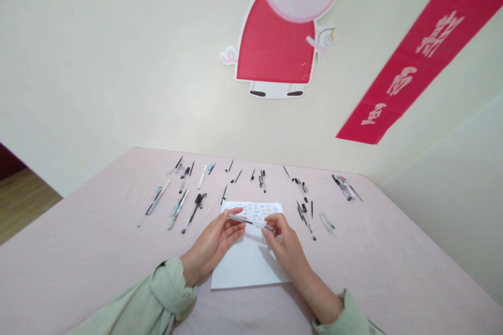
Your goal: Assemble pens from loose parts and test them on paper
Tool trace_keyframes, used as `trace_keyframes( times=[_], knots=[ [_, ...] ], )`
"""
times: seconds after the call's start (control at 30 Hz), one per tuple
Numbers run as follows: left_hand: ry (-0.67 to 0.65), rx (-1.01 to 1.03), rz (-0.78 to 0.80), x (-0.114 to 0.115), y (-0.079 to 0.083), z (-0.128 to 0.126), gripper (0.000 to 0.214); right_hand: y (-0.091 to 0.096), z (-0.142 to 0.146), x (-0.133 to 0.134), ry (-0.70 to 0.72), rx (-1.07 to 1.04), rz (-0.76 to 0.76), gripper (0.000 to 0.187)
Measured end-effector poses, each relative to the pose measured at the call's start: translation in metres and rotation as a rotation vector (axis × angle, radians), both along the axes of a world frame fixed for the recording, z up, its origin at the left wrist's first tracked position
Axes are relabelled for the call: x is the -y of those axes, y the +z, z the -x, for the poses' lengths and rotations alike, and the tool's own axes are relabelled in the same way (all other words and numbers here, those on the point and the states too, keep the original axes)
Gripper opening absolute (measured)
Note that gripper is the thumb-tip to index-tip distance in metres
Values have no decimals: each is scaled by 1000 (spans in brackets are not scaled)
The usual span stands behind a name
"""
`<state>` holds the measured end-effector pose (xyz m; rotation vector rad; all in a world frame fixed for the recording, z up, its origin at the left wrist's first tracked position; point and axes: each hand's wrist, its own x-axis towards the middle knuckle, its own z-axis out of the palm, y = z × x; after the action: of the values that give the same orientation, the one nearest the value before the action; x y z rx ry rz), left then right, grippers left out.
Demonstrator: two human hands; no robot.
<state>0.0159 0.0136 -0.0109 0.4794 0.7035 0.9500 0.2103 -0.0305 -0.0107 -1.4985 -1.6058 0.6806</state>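
Note:
Both my hands hold one clear-barrelled pen [250, 221] level above a white sheet of paper [245, 261] with handwriting near its far edge. My left hand [214, 243] pinches the pen's left end with fingers closed. My right hand [285, 243] pinches the right end, also closed. The paper lies flat on a pink table [78, 251]. Pale green sleeves cover both my forearms.
Several pens and loose pen parts lie in rows on the table beyond the paper, from a group at the left [178, 204] to a bundle at the far right [346, 187]. A cream wall with a cartoon pig cut-out [283, 36] and a red banner [412, 57] stands behind.

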Motion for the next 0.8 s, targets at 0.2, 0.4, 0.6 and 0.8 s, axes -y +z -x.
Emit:
trace_keyframes(
  times=[0.2,0.4,0.6,0.8],
  knots=[
    [13,-12,24,0,6,-1,25,4,0,1,22,154,23,10],
    [17,-10,18,1,4,-1,25,4,1,2,69,118,63,17],
    [15,-12,16,0,4,-1,25,6,2,0,37,66,-8,12],
    [12,-15,2,1,1,0,25,3,3,0,84,-6,94,21]
  ],
)
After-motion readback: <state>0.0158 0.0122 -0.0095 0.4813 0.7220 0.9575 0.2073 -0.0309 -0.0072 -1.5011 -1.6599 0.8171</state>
